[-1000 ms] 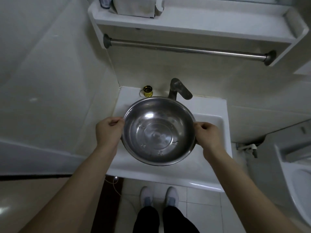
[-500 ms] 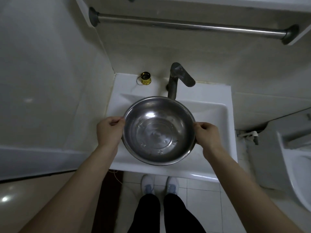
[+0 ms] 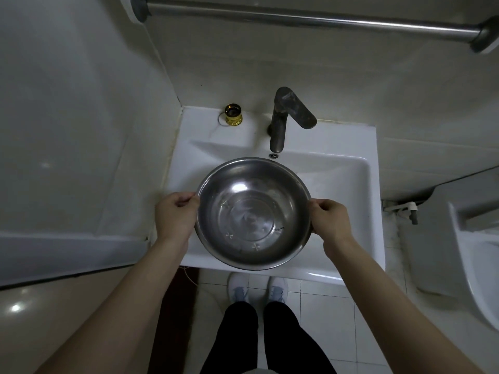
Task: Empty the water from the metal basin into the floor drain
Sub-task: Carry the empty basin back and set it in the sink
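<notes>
A round metal basin point(image 3: 252, 211) hangs level over the front part of a white sink point(image 3: 351, 184). Shallow clear water covers its bottom. My left hand point(image 3: 175, 214) grips the basin's left rim, and my right hand point(image 3: 328, 220) grips its right rim. No floor drain shows in the frame.
A dark faucet point(image 3: 280, 122) stands behind the basin, its spout just beyond the far rim. A small gold cup point(image 3: 233, 114) sits on the sink's back left corner. A metal bar point(image 3: 310, 18) runs overhead. A toilet point(image 3: 480, 265) stands at right. My feet point(image 3: 256, 290) rest on white floor tiles.
The basin has come away from the faucet toward me, past the spout, still level in both hands. The view has tilted downward.
</notes>
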Motion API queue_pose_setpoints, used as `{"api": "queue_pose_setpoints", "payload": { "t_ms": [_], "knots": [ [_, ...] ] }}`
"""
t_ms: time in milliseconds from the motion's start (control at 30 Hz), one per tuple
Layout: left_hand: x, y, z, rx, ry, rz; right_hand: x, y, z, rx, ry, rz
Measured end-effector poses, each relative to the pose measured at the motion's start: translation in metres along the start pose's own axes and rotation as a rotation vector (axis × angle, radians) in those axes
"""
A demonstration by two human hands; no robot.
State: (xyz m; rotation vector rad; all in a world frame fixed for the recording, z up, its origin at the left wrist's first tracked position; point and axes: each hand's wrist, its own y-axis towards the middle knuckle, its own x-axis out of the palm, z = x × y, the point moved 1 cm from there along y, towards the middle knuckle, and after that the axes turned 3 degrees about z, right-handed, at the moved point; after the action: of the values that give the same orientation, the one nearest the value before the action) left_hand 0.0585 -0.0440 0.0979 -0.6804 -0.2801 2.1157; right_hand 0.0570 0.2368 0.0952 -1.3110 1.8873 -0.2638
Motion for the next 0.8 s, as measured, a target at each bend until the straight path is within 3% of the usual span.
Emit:
{"api": "queue_pose_setpoints", "payload": {
  "t_ms": [800],
  "knots": [
    [0.059,0.041,-0.023,-0.068,0.136,-0.064,0.010,0.065,0.017,0.131,-0.016,0.020]
  ]
}}
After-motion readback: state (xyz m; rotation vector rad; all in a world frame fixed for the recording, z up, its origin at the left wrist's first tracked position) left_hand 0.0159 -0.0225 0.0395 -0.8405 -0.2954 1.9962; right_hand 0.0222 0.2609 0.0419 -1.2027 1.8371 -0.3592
